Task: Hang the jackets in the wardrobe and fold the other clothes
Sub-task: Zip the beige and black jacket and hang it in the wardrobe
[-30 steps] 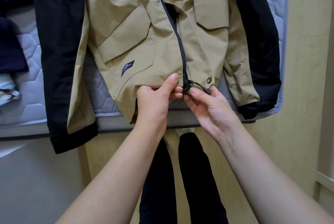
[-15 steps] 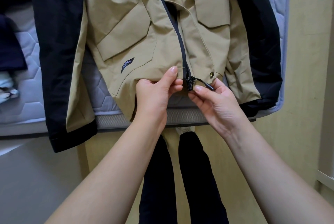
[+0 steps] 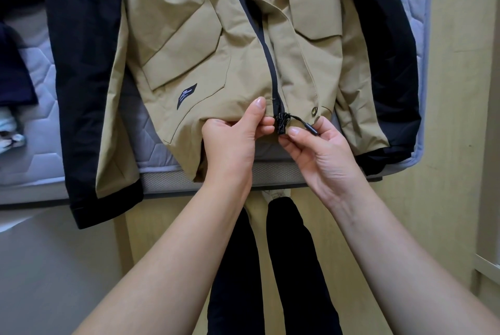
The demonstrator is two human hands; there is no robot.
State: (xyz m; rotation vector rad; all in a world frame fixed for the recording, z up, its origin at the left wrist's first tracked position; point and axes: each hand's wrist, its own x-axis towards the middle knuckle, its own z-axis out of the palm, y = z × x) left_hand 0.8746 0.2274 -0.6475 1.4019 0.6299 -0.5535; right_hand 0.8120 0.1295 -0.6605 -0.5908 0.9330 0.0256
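Note:
A tan jacket with black sleeves lies front-up on a grey quilted mattress, its hem toward me at the bed's edge. A dark zipper runs down its front to the slider at the hem, with a black cord pull trailing right. My left hand pinches the hem's left front panel beside the zipper. My right hand pinches the zipper's bottom end on the right panel, thumb by the slider. The left sleeve cuff hangs over the bed's edge.
Dark blue clothes lie on the mattress at the far left, with a pale patterned piece below them. My legs in black trousers stand on the wooden floor. A white edge shows at the right.
Both hands stay at the zipper's bottom, shifted slightly up with the hem. The right fingers have closed in on the slider. The jacket lies as before.

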